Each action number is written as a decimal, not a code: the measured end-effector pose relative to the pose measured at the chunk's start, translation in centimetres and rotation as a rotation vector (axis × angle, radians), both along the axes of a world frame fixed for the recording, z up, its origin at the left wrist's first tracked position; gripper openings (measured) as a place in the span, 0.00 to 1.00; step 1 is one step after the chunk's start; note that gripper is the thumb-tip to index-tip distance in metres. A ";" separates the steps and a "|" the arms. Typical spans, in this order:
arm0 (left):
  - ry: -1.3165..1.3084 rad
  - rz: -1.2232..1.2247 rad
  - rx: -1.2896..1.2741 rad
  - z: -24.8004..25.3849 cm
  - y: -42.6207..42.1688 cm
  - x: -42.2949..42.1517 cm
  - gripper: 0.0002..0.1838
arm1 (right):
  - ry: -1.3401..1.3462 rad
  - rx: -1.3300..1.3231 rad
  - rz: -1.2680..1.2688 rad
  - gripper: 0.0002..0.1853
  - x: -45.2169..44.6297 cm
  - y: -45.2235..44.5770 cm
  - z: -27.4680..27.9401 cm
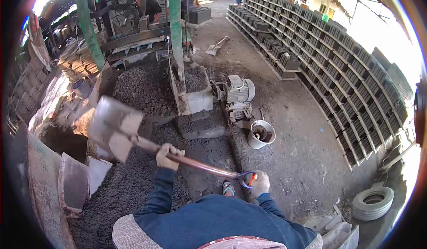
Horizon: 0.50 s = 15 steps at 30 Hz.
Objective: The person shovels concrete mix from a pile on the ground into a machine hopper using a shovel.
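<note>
A shovel lies across the middle of the view, its metal blade raised at the left and slightly blurred. My left hand is wrapped round the wooden shaft near the blade. At the other end my right hand grips the purple and orange handle. No load shows on the blade. Below and behind the shovel spreads dark, damp loose material, and a higher heap of it lies beneath the machine frame.
An electric motor and a white bucket stand right of the trough. Racks of grey blocks line the right side. A tyre lies at lower right. Another shovel rests on the floor. Several people are at the back.
</note>
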State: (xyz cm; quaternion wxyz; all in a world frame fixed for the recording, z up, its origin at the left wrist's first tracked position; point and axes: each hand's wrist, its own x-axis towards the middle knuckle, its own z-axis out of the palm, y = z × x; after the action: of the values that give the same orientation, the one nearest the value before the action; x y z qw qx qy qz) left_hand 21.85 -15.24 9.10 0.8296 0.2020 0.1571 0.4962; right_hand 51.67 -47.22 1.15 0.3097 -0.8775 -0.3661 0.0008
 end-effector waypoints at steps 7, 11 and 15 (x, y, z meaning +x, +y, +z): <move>0.167 0.282 -0.738 -9.7 -7.4 -5.5 0.17 | 0.231 -0.288 -0.295 0.27 1.6 -3.8 -9.1; 0.326 0.397 -0.990 -15.7 -9.6 -9.7 0.20 | 0.347 -0.427 -0.232 0.23 0.7 -3.9 -9.7; 0.389 0.520 -1.156 -22.0 -12.0 -13.0 0.21 | 0.352 -0.456 -0.224 0.18 0.5 -3.8 -10.7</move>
State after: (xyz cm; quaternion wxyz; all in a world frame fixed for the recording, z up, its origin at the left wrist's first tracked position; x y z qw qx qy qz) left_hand 8.89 -27.20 -12.89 0.6142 -0.2343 0.5886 0.4706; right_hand 52.21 -51.05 -9.56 0.1615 -0.9457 -0.1983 0.2006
